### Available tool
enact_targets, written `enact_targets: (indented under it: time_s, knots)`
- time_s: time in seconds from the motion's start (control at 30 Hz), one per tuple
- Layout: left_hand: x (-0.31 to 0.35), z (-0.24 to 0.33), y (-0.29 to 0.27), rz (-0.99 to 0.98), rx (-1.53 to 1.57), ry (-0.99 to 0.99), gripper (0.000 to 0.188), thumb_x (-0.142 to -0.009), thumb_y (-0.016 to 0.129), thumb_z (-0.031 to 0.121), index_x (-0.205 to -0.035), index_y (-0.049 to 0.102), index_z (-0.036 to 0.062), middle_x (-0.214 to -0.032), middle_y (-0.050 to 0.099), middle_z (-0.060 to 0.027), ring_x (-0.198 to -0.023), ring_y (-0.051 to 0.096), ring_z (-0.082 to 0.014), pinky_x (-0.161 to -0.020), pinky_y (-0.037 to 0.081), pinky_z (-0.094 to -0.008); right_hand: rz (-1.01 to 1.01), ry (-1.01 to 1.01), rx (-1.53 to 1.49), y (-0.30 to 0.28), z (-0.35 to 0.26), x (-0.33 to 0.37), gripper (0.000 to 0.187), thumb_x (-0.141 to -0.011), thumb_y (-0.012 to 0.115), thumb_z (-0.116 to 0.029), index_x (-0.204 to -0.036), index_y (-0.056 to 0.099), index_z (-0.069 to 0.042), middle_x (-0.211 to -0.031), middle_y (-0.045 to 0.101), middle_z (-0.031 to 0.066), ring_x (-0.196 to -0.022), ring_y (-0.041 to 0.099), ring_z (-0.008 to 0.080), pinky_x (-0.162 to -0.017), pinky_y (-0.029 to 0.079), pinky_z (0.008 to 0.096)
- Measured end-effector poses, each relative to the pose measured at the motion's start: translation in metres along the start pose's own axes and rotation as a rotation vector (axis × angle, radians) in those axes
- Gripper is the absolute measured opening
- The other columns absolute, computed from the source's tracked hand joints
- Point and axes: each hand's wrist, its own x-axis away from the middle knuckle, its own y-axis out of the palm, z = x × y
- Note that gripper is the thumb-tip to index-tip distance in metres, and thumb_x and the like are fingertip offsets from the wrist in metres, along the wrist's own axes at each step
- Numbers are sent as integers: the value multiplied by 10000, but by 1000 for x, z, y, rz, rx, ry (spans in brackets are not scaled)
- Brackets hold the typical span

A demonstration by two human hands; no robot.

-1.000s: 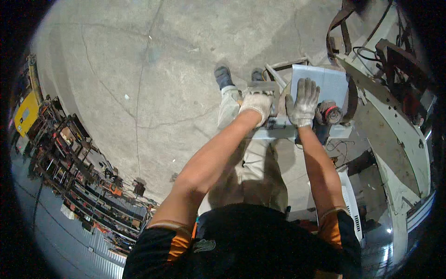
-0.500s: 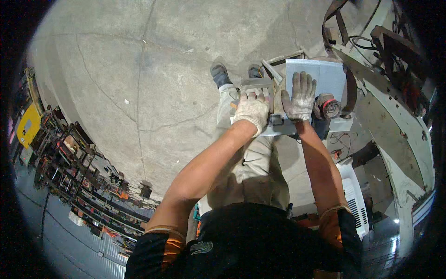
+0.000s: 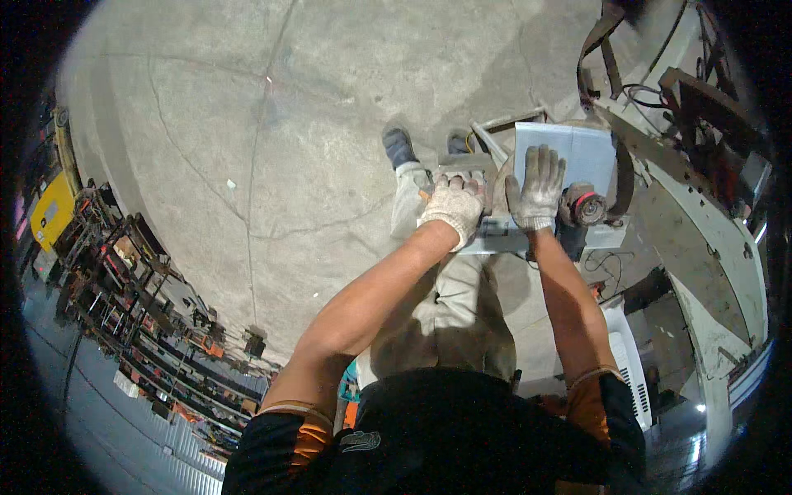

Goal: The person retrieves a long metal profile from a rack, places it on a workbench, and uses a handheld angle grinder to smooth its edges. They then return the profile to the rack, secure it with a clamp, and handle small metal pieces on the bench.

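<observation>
My left hand [image 3: 454,204], in a dirty white knit glove, has its fingers bent over the near edge of a grey metal piece [image 3: 464,162] by my knees. What its fingertips touch underneath is hidden. My right hand [image 3: 538,188], also gloved and grey with dirt, lies flat with fingers stretched out and close together. Its fingers rest over a pale blue-grey sheet [image 3: 590,153]. Right beside this hand stands a dark grinder-like power tool [image 3: 584,206] with a red ring around its round end. A flat pale metal strip [image 3: 505,244] runs below both hands.
A metal frame leg [image 3: 488,140] sticks out beyond the sheet. Large pale steel beams [image 3: 701,239] rise at the right, near a white slotted panel [image 3: 629,363] and a loose cable [image 3: 609,268]. Racks of parts [image 3: 165,330] and a yellow panel [image 3: 53,211] line the left.
The whole view has shifted slightly, so floor, sheet and hands sit lower in it. The grey metal piece shows a broader face. Both hands keep nearly the same places on the work.
</observation>
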Motion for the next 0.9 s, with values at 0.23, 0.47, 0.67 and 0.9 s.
enact_targets:
  time_s: [0.23, 0.47, 0.67, 0.9]
  knots:
    - [-6, 1, 13, 154, 111, -196, 402, -856, 622, 203, -1250, 621, 123, -1252, 654, -119, -1179, 613, -292, -975, 435, -492, 136, -73, 12, 2, 0, 0, 799, -830, 697, -356, -1497, 368, -64, -1505, 405, 206, -1406, 336, 436, -1196, 177, 613]
    - [-16, -1, 33, 271, 722, -367, 386, -902, 487, 306, -1133, 674, 59, -1136, 666, -234, -1060, 625, -427, -923, 500, -474, 110, -74, 20, 2, 1, -2, 828, -833, 684, -345, -1513, 316, -48, -1527, 359, 229, -1415, 316, 446, -1193, 188, 598]
    - [-16, 10, 36, 406, 512, -291, 380, -900, 492, 280, -1159, 677, 72, -1164, 670, -214, -1081, 627, -411, -938, 494, -478, 91, -73, 3, 1, 2, -1, 777, -859, 649, -340, -1506, 330, -52, -1515, 369, 244, -1399, 333, 457, -1185, 194, 609]
    - [-20, 5, 34, 162, 670, -387, 383, -926, 468, 292, -1224, 617, 102, -1264, 625, -151, -1166, 570, -359, -994, 423, -525, 79, -44, -12, 3, 1, 0, 833, -811, 713, -303, -1503, 333, -37, -1516, 375, 239, -1414, 311, 457, -1198, 168, 605]
